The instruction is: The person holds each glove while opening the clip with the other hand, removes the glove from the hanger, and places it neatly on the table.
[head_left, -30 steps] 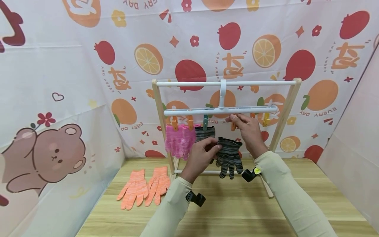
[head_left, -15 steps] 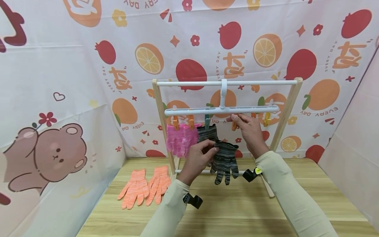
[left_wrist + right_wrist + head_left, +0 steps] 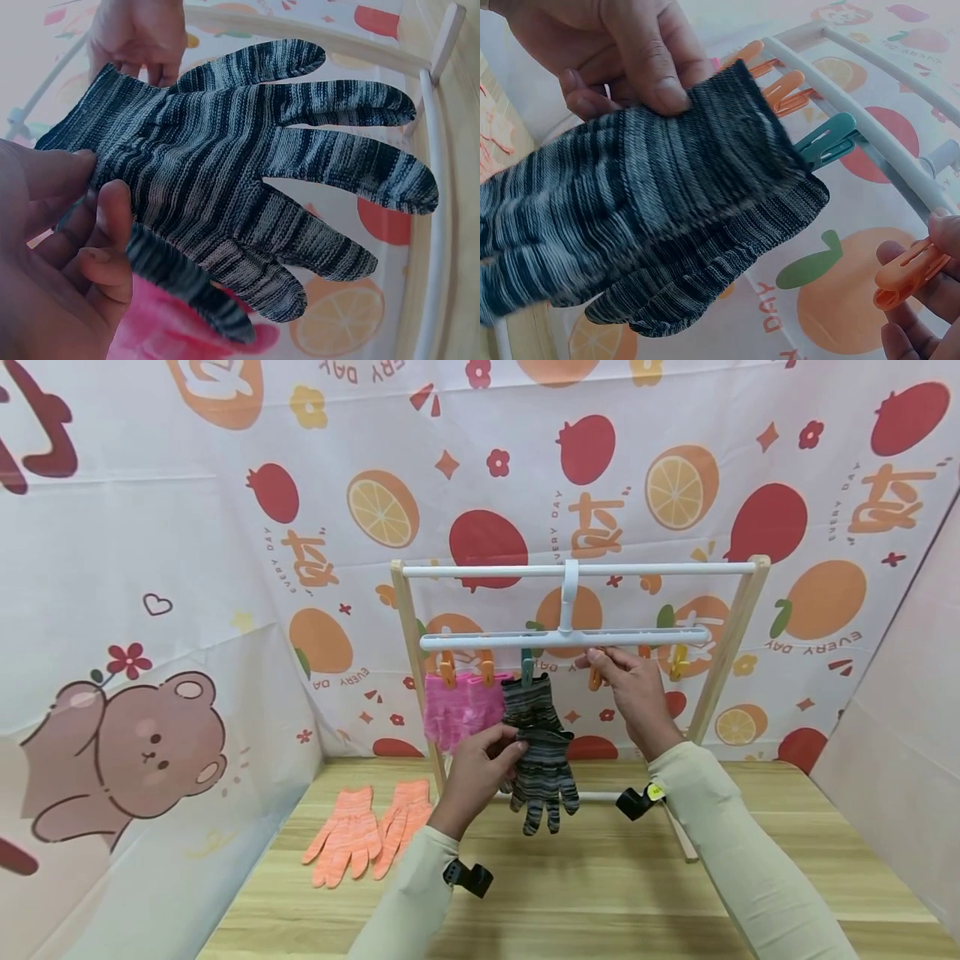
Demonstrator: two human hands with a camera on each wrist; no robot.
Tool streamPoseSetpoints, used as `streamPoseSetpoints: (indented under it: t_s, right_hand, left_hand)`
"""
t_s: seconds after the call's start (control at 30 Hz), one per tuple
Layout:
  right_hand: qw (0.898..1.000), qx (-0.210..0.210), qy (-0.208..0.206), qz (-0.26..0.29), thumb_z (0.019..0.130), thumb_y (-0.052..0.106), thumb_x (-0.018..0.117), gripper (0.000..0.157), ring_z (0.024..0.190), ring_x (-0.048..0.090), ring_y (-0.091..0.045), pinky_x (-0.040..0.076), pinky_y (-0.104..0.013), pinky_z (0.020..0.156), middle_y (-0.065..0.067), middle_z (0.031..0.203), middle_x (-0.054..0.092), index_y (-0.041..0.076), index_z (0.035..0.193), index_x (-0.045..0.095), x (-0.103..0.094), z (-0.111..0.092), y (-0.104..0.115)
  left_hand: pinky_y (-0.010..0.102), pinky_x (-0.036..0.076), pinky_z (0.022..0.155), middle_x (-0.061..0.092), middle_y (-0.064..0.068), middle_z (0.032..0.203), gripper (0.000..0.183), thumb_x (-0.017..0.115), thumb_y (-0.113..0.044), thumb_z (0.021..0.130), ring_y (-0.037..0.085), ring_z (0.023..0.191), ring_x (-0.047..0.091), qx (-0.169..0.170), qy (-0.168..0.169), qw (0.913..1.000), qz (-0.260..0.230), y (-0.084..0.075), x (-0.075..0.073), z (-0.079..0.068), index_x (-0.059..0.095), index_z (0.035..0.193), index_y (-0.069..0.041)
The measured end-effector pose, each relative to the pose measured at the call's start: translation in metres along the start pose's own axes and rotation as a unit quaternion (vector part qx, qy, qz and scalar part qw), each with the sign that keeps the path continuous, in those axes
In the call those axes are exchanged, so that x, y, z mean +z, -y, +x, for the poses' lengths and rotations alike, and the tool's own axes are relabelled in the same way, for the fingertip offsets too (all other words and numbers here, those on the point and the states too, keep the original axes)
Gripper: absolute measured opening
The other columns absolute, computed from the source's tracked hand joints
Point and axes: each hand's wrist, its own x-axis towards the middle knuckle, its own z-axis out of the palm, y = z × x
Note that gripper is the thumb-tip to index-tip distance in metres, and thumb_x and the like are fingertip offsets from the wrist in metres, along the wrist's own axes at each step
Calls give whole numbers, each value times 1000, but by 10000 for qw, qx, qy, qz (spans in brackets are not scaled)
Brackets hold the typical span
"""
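Observation:
My left hand (image 3: 474, 772) pinches the cuff edge of a black-and-grey striped knit glove (image 3: 545, 772), whose fingers hang down. Behind it, a matching striped glove (image 3: 527, 697) hangs from a green clothespin (image 3: 527, 668) under the white hanger bar (image 3: 487, 642). In the right wrist view the held glove's cuff (image 3: 720, 135) overlaps the hanging one. Just below the bar, my right hand (image 3: 636, 693) grips an orange clothespin (image 3: 911, 274) between thumb and fingers. The left wrist view shows the held glove spread wide, its palm and fingers in full sight.
Pink gloves (image 3: 461, 710) hang from two orange clothespins at the hanger's left. A yellow clothespin (image 3: 678, 664) is at its right. The hanger hooks over a white-and-wood rack (image 3: 720, 652). Two orange gloves (image 3: 348, 839) lie on the wooden table (image 3: 600, 893) at left.
My left hand has moved left and slightly down with the striped glove, which now overlaps the hanging one. The right hand stays at the orange clothespin.

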Motion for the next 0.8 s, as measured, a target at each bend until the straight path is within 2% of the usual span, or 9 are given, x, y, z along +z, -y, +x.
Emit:
streamPoseSetpoints:
  t_s: [0.23, 0.43, 0.67, 0.8]
  right_hand:
    - [10000, 22, -35, 7, 101, 40, 63, 41, 100, 50, -22, 35, -40, 85, -9, 108, 74, 8, 125, 73, 0, -1, 1]
    - [10000, -46, -21, 57, 101, 40, 63, 40, 100, 48, -22, 34, -40, 83, -8, 107, 74, 9, 125, 73, -1, -1, 0]
    - [9999, -15, -16, 154, 100, 41, 64, 41, 98, 47, -22, 33, -40, 83, -13, 109, 73, 8, 122, 74, -2, -1, -1]
    - [9999, 7, -13, 126, 100, 42, 64, 43, 98, 47, -22, 33, -40, 83, -11, 110, 73, 6, 121, 74, -2, -1, 0]
  left_hand:
    - [30, 51, 56, 64, 4, 74, 16, 71, -18, 98, 20, 63, 62, -156, -113, 9998, -52, 7, -11, -6, 73, 109, -8]
    - [31, 50, 56, 64, 3, 75, 17, 69, -21, 98, 20, 65, 63, -335, -127, 9992, 186, 9, -20, -11, 73, 111, -11]
    - [31, 50, 55, 65, 5, 75, 19, 70, -19, 98, 22, 64, 63, -326, -167, 9990, 255, 13, -32, -17, 73, 114, -9]
    - [30, 48, 53, 64, 5, 74, 20, 71, -18, 97, 23, 62, 62, -396, -233, 9985, 299, 16, -37, -20, 73, 114, -7]
